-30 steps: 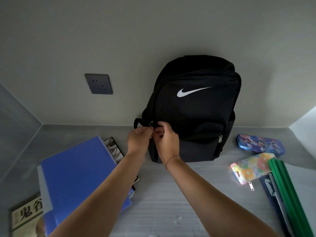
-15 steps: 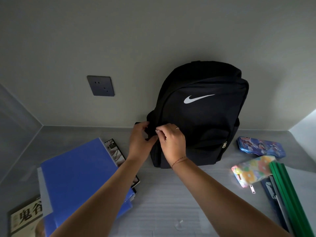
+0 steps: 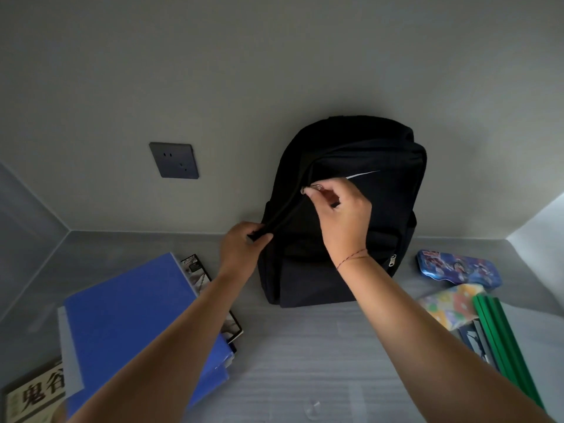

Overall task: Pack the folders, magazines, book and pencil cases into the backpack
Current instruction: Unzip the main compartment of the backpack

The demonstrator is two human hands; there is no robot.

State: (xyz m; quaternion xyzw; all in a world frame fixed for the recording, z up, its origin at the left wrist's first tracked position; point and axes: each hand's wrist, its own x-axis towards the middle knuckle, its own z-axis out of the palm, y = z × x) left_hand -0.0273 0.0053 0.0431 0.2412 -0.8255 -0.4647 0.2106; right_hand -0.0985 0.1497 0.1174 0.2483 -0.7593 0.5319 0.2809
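While the left hand [image 3: 244,248] grips the swoosh-marked backpack [image 3: 381,209], the right hand [image 3: 341,215] pinches its zipper pull [image 3: 316,187].

Grey table [image 3: 305,361], faint horizontal banding across the surface, dim lighting. Plain grey wall [image 3: 274,71] behind it, meets the tabletop in a straight seam. Dark square wall socket [image 3: 174,160] mounted on that wall, left of centre, a bit above the seam; pin holes visible. Side panels angle in at far left [image 3: 21,224] and far right [image 3: 543,218], right one paler. Small clear blob [image 3: 312,406] on the near table edge, can't tell what.
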